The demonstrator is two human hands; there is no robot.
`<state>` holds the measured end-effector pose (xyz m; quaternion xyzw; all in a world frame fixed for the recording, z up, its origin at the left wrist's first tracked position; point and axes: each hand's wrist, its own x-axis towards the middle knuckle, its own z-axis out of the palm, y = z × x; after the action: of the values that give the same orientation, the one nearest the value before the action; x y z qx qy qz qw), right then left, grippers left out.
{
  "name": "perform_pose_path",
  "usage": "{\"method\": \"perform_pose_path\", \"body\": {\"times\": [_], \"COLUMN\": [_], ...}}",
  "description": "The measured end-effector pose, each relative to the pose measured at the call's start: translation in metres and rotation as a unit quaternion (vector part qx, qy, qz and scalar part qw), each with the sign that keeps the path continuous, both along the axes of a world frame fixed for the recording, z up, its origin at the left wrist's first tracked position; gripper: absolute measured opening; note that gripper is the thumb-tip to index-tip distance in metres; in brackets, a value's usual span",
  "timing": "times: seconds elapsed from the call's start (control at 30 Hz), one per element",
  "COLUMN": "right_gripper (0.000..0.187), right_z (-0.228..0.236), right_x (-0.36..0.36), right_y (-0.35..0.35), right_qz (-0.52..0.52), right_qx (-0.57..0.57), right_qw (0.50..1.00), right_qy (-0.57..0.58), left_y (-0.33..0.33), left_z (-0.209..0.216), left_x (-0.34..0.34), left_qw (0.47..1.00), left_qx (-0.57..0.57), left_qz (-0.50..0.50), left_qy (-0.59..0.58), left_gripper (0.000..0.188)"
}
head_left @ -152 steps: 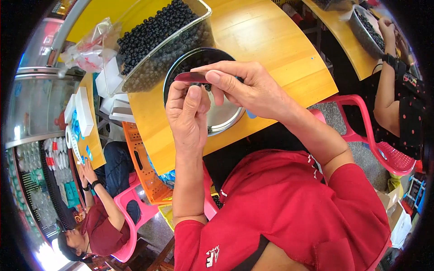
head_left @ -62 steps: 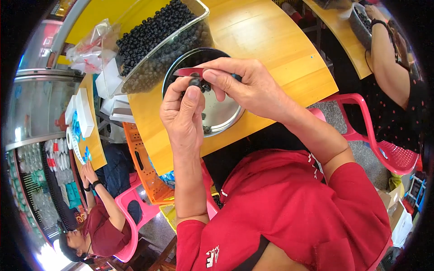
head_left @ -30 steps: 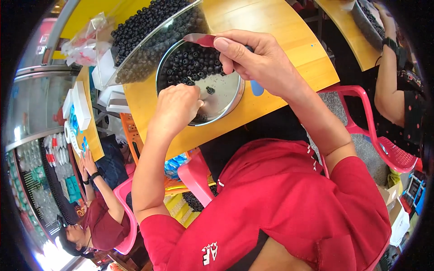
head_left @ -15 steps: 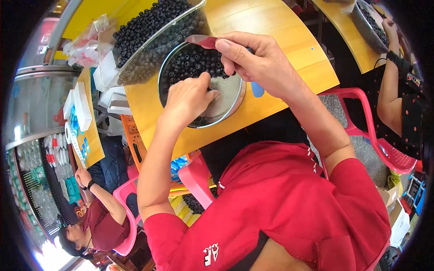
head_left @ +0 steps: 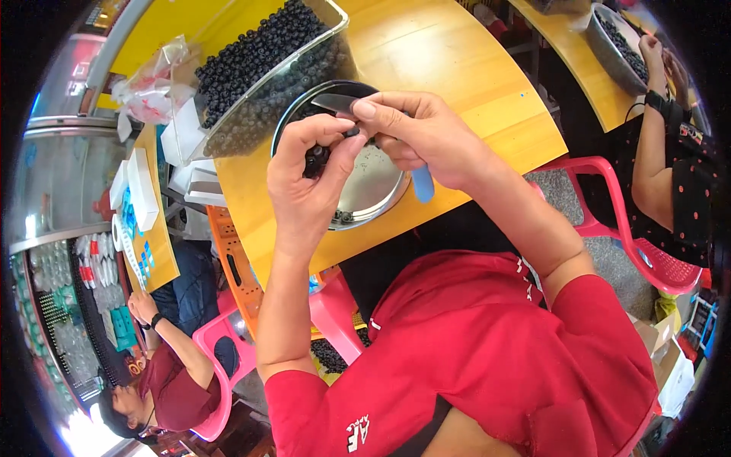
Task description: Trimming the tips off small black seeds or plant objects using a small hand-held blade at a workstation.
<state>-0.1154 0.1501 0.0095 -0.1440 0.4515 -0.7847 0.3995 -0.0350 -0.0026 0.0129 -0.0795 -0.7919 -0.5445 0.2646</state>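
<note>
Over a round metal bowl (head_left: 375,179), my left hand (head_left: 306,171) pinches a small round black part (head_left: 352,132) between thumb and fingertips. My right hand (head_left: 430,135) grips a small knife (head_left: 333,103); its blue handle shows below the fingers and its blade points left, just above the black part. Both hands nearly touch. More black parts lie in the bowl, partly hidden behind my left hand, with a few at its near side. Past the bowl, to the left, a clear plastic bin (head_left: 285,85) is heaped with the same black parts.
The bowl and bin rest on a yellow wooden table (head_left: 464,68). Plastic bags (head_left: 156,95) and white boxes (head_left: 141,190) lie to the left. A person in dark red (head_left: 171,381) sits at the left; another person's arm (head_left: 653,152) reaches toward a metal bowl (head_left: 613,49) at the right.
My left hand has come up out of the bowl with a black part in its fingertips. My right hand has lowered with the knife, and the two hands have come together.
</note>
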Motion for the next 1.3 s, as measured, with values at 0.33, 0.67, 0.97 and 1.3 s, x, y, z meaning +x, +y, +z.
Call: {"method": "perform_pose_path", "body": {"times": [0.33,0.67,0.97,1.3], "right_gripper": [0.022,0.020,0.024,0.025], "right_z": [0.003,0.003,0.000,0.006], "right_x": [0.006,0.005,0.003,0.005], "right_y": [-0.004,-0.004,-0.005,-0.007], "right_qz": [-0.013,-0.045,-0.013,-0.012], "right_qx": [-0.050,-0.004,-0.032,-0.020], "right_qw": [0.998,0.999,0.999,1.000], "right_qy": [-0.023,0.029,0.001,-0.011], "left_y": [0.002,-0.002,-0.002,0.000], "left_z": [-0.008,-0.013,-0.016,-0.014], "left_x": [0.005,0.007,0.010,0.008], "left_qw": [0.990,0.978,0.939,0.955], "left_qx": [0.135,0.190,0.321,0.276], "left_qz": [-0.002,-0.003,-0.069,-0.063], "left_qy": [-0.030,-0.086,-0.098,-0.089], "left_gripper": [0.018,0.022,0.022,0.019]}}
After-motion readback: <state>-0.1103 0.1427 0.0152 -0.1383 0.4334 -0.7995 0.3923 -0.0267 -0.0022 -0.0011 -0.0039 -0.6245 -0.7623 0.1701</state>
